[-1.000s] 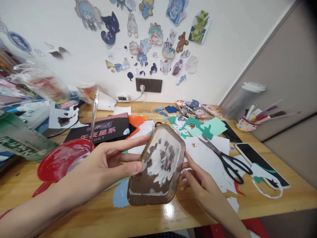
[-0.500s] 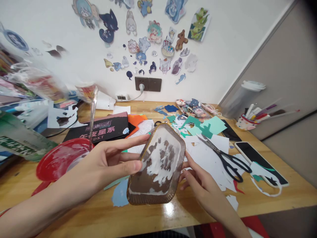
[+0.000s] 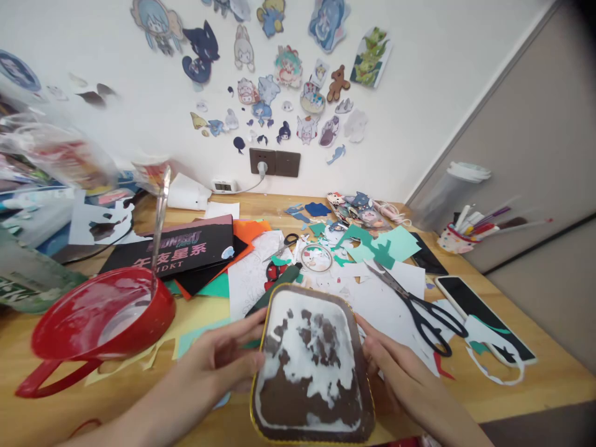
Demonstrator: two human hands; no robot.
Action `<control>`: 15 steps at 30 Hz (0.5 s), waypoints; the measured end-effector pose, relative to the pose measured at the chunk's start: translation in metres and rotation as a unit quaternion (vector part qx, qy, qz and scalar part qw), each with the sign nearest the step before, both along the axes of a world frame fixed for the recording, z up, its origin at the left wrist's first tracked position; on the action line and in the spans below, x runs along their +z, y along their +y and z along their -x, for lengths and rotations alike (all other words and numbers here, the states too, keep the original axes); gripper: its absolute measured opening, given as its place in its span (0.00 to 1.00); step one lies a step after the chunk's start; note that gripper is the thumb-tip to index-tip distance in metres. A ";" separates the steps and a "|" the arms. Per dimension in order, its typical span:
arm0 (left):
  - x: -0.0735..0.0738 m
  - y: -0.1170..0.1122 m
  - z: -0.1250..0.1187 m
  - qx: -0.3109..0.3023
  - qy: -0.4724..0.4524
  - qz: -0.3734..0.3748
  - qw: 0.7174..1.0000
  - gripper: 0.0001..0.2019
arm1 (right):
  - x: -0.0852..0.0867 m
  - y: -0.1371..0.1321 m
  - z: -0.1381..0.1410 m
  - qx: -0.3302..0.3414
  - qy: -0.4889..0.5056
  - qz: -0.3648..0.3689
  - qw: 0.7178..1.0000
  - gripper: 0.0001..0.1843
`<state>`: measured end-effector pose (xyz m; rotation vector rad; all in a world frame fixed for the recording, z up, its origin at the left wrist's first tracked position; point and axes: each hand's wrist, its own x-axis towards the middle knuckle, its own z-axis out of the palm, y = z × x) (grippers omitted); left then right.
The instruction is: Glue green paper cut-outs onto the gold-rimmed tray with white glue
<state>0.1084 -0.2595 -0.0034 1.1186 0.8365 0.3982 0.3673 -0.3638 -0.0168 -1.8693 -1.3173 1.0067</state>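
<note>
I hold a shallow rectangular tray (image 3: pixel 284 410) with rounded corners and a gold rim between both hands, its brown inside smeared with patches of white. My left hand (image 3: pixel 223 366) grips the tray's left side, thumb at the edge and fingers behind. At the right side, my right hand (image 3: pixel 395 360) grips the opposite edge, its fingertips partly hidden. To the left stands a red bowl (image 3: pixel 161 310) with a handle, white residue inside and a metal utensil (image 3: pixel 161 217) leaning up out of it.
Black-handled scissors (image 3: pixel 419 310), a phone (image 3: pixel 484 316), white paper and green scraps (image 3: pixel 384 248) lie to the right. Behind the tray are a tape roll (image 3: pixel 316 247) and smaller scissors (image 3: pixel 289 241). A black box (image 3: pixel 186 248) lies left; a pen cup (image 3: pixel 456 239) stands at far right.
The tray has come lower and nearer, turned straighter with its inside facing me more fully. Both hands moved down with it. The view has shifted slightly, showing more of the red bowl.
</note>
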 end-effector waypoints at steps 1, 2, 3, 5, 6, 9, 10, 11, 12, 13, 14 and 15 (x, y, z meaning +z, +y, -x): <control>-0.011 -0.003 -0.001 -0.020 -0.009 0.002 1.000 0.28 | -0.003 -0.002 -0.004 -0.006 -0.002 0.004 1.000 0.29; -0.020 -0.005 -0.002 -0.023 -0.003 -0.009 1.000 0.29 | -0.006 -0.003 -0.006 -0.011 -0.005 0.009 1.000 0.30; -0.027 -0.006 -0.002 -0.033 0.018 -0.023 0.999 0.29 | -0.009 -0.003 -0.008 -0.011 -0.011 0.015 1.000 0.30; -0.035 -0.006 -0.003 -0.058 0.066 -0.066 0.994 0.28 | -0.013 -0.003 -0.009 0.012 -0.035 0.031 0.999 0.31; -0.037 -0.005 -0.002 -0.076 0.084 -0.095 0.989 0.27 | -0.014 -0.002 -0.008 0.030 -0.056 0.041 0.997 0.31; -0.037 -0.001 -0.001 -0.123 0.112 -0.185 0.968 0.25 | -0.010 0.005 -0.006 0.087 -0.159 0.086 0.980 0.32; -0.038 0.001 -0.001 -0.133 0.127 -0.207 0.961 0.25 | -0.008 0.011 -0.007 0.103 -0.203 0.098 0.969 0.33; -0.039 0.002 -0.001 -0.137 0.144 -0.220 0.955 0.25 | -0.005 0.020 -0.009 0.119 -0.252 0.099 0.955 0.32; -0.042 0.003 -0.001 -0.139 0.158 -0.226 0.951 0.25 | -0.002 0.032 -0.012 0.131 -0.301 0.089 0.940 0.31; -0.045 0.004 -0.001 -0.135 0.166 -0.230 0.949 0.25 | 0.001 0.047 -0.016 0.142 -0.345 0.068 0.925 0.30; -0.047 0.005 -0.001 -0.129 0.172 -0.239 0.947 0.25 | 0.003 0.066 -0.022 0.138 -0.400 0.035 0.906 0.27; -0.050 0.006 -0.001 -0.120 0.172 -0.253 0.945 0.25 | 0.004 0.087 -0.028 0.127 -0.429 0.018 0.894 0.24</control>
